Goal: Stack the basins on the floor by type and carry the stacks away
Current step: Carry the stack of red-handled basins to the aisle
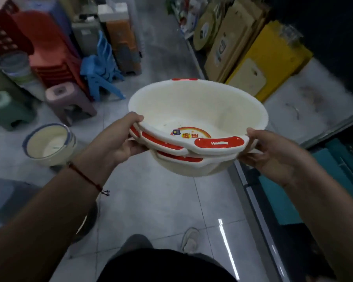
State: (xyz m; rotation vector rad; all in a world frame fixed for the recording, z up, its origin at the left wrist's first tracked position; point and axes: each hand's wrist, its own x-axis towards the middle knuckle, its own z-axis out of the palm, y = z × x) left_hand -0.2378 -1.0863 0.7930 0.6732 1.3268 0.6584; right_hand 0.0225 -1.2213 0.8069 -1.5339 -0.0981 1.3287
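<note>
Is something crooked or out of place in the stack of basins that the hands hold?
Yes. In the white basins, the red handles do not line up: each nested basin is turned a little, so handles fan out near the left hand.

Lower basins in the white stack (192,165) mostly hidden by top one. Right hand (273,153) fingers hidden under rim. Handle lettering (219,143) and left-side stools (69,102) blurred.
</note>
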